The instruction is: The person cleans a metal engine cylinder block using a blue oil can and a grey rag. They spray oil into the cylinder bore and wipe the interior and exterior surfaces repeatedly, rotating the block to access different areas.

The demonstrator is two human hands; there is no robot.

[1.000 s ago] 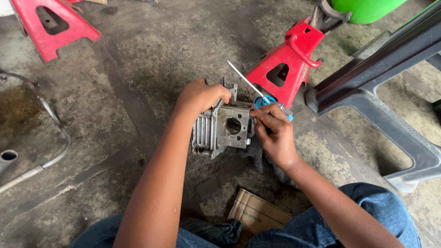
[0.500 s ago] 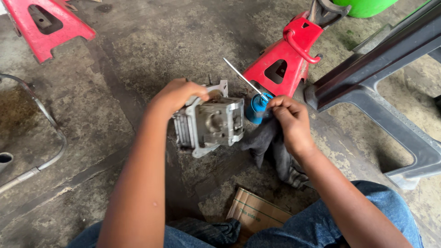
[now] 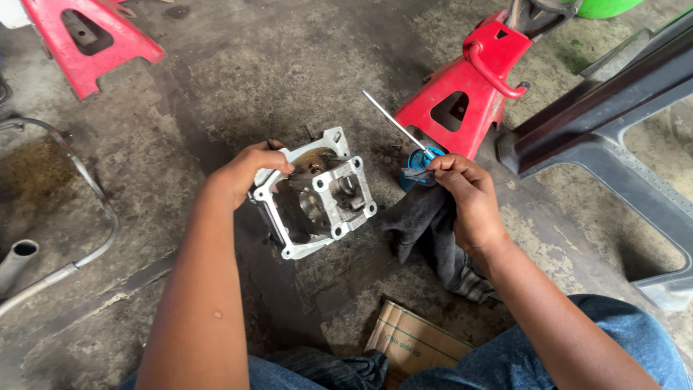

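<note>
Engine block [image 3: 317, 195] gripped in left hand [image 3: 249, 173], beside right hand [image 3: 465, 198]

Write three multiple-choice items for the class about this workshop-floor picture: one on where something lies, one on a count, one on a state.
1. Where does the cardboard piece lie?
A. Near the person's knees, at the bottom of the view
B. On top of a red stand
C. Under the grey pipe

2. How many red stands are in view?
A. One
B. Two
C. Four

3. How does the metal engine part stand?
A. Untouched on the floor
B. Held at its edge by the left hand
C. Wrapped in the dark cloth

Answers:
1 A, the cardboard sits between the jeans-clad legs.
2 B, one red stand lies at the upper left and another red stand at the upper right.
3 B, the left fingers curl over its rim, while the right hand holds the blue-handled screwdriver and dark cloth apart from it.
</note>
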